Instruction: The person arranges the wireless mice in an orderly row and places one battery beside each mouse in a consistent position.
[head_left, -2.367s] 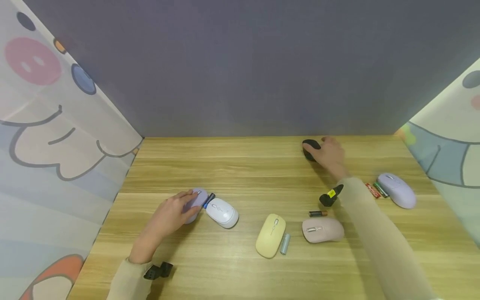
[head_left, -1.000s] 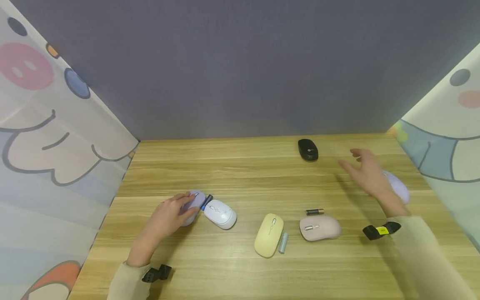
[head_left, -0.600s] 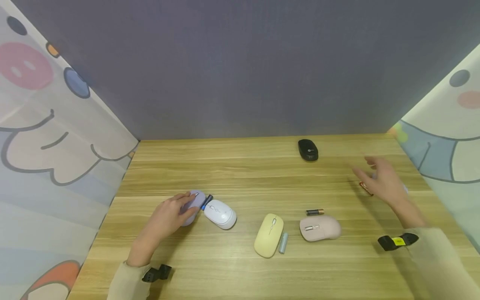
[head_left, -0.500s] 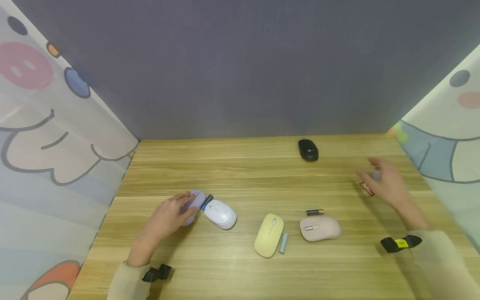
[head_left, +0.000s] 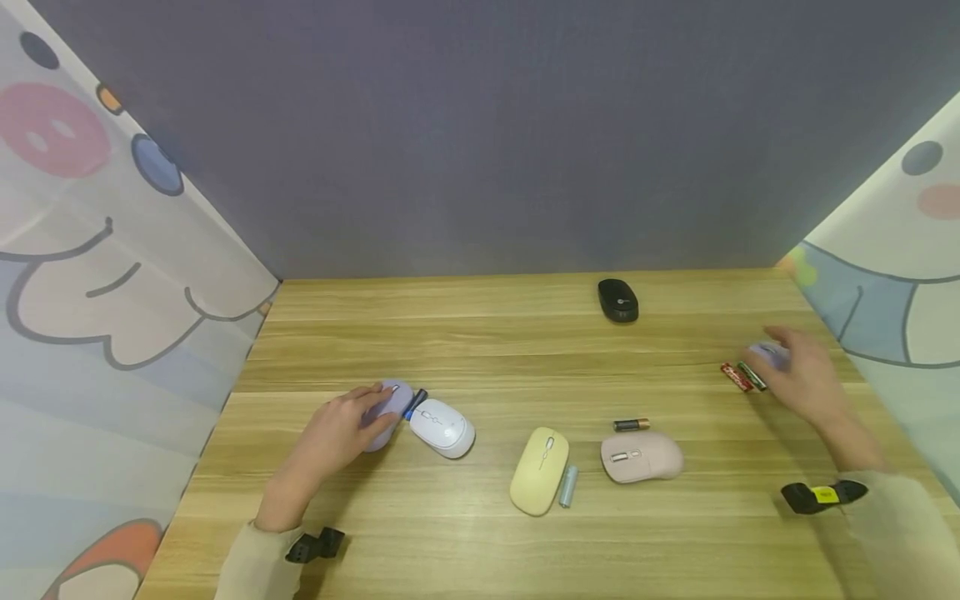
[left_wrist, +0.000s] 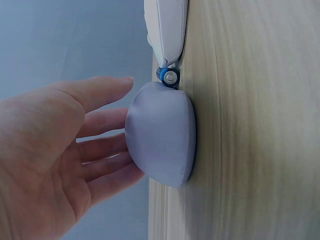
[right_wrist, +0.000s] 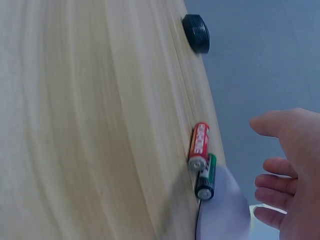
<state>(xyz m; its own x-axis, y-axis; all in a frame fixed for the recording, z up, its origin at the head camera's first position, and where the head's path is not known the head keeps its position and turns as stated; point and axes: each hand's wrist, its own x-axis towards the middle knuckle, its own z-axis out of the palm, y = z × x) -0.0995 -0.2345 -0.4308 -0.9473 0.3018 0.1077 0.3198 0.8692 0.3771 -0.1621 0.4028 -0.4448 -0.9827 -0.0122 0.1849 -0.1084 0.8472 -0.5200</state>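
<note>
My left hand is spread over a purple computer mouse at the left. In the left wrist view its thumb stands clear of the mouse, and the fingertips pass behind it; contact there cannot be made out. Against that mouse lies a black-and-blue battery, with a white mouse on its other side. At the right, my right hand hovers above a lavender mouse, holding nothing, fingers loosely bent. A red battery and a green battery lie side by side at that mouse's left.
A black mouse stands near the grey back panel. Front of centre are a yellow mouse with a pale battery, and a pink mouse with a black-and-copper battery. Printed curtains flank the wooden table.
My right hand has left the black mouse at the back and moved right and nearer, to above the lavender mouse. The left hand has stayed at the purple mouse.
</note>
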